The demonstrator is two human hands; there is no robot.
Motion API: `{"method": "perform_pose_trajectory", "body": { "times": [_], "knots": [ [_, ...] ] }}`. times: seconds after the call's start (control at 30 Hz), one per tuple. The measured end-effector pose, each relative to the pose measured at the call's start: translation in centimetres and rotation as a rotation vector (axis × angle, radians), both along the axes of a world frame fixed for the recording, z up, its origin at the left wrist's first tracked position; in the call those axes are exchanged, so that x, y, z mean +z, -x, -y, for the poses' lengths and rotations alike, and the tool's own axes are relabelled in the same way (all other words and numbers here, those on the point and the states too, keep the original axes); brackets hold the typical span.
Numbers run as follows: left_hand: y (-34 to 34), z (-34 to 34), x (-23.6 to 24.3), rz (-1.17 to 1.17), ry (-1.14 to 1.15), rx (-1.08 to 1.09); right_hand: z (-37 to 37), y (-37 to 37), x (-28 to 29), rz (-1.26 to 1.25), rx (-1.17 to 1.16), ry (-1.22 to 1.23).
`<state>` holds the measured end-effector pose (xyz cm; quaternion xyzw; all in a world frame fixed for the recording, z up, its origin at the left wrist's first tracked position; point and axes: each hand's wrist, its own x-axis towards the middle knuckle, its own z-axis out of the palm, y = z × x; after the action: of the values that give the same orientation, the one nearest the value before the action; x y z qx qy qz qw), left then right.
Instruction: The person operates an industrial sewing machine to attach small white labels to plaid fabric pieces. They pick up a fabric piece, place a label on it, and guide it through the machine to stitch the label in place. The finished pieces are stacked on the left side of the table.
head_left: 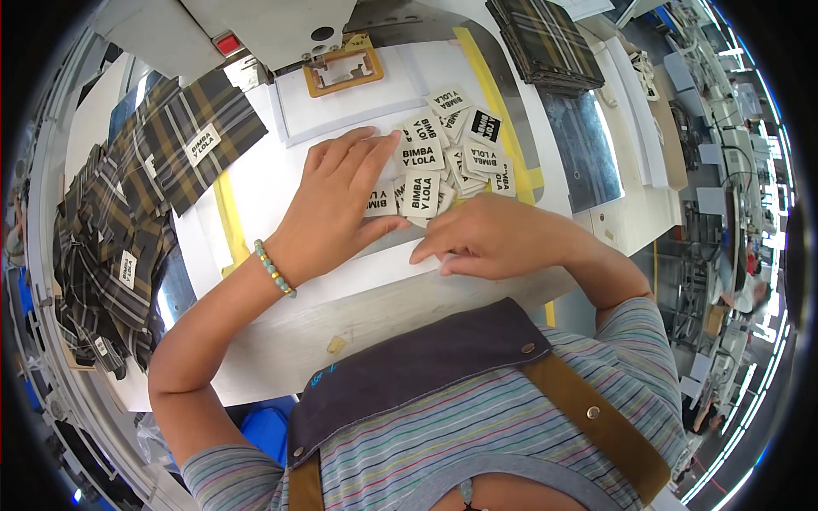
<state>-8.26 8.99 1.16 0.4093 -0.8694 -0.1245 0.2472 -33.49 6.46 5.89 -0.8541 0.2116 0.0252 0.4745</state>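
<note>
A loose pile of small cream rectangular labels (420,194) with dark lettering lies on the white work surface, some overlapping. One black label (486,127) shows among them. My left hand (336,192), its fingers stretched out and thumb apart, rests along the left side of the pile. At the pile's near edge, my right hand (494,237) is curled with its fingers bent under. Whatever its fingertips may hold is hidden. Just beyond the pile sits an orange-yellow rectangular frame (343,71) under the white head of a machine (281,30).
Plaid fabric pieces (183,140) bearing the same labels heap up at the left. At the far right stands a stack of folded plaid pieces (550,43). Yellow tape strips (498,111) mark the surface. A small tan scrap (336,344) lies near the front edge.
</note>
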Motion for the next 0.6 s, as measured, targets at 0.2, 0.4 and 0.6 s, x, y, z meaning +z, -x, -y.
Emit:
{"method": "perform_pose_trajectory", "body": {
  "times": [0.2,0.4,0.6],
  "knots": [
    [0.8,1.1,-0.5,-0.009,0.015,0.039,2.6,0.1,0.6,-0.083,-0.197,0.029],
    [0.8,1.1,0.8,-0.053,0.019,0.008,6.0,1.7,2.0,0.165,-0.363,0.206],
    [1.8,1.8,-0.5,-0.019,0.047,0.014,9.6,2.5,-2.8,0.217,-0.673,0.279]
  ]
}}
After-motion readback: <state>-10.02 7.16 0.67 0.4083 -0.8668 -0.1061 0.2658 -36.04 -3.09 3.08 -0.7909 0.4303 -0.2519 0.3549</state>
